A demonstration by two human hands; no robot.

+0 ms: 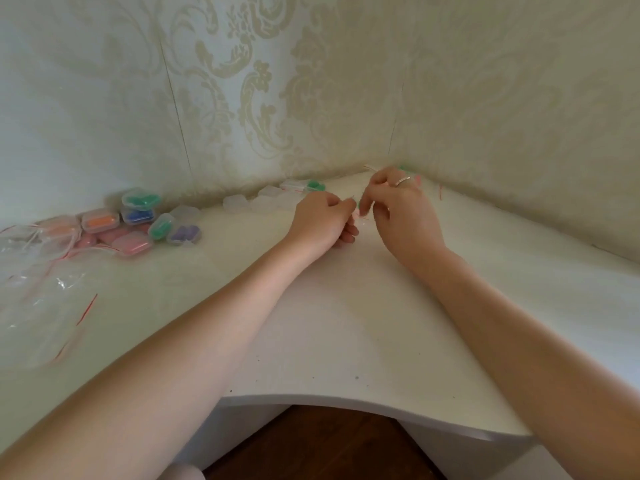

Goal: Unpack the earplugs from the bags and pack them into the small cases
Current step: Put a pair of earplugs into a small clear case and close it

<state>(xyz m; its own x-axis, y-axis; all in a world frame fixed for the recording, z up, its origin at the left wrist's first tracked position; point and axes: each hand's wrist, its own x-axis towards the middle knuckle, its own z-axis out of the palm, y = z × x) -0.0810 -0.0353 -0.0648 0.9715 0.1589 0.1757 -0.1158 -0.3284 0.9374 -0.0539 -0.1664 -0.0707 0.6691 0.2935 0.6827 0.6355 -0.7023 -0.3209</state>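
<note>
My left hand (323, 220) and my right hand (398, 206) meet near the back corner of the white desk (311, 323). Together they pinch a small clear bag (360, 211) with a red strip and green earplugs inside; most of it is hidden by my fingers. A pile of filled small cases (138, 220) in green, blue, orange, pink and purple lies at the far left. Several empty clear cases (256, 199) sit along the wall. One clear case holding green earplugs (306, 185) lies behind my left hand.
Emptied clear bags with red zip strips (38, 299) spread over the desk's left side. More bags (419, 176) lie in the corner behind my right hand. Patterned walls close the desk on two sides. The desk's curved front edge (346, 403) overhangs a dark floor.
</note>
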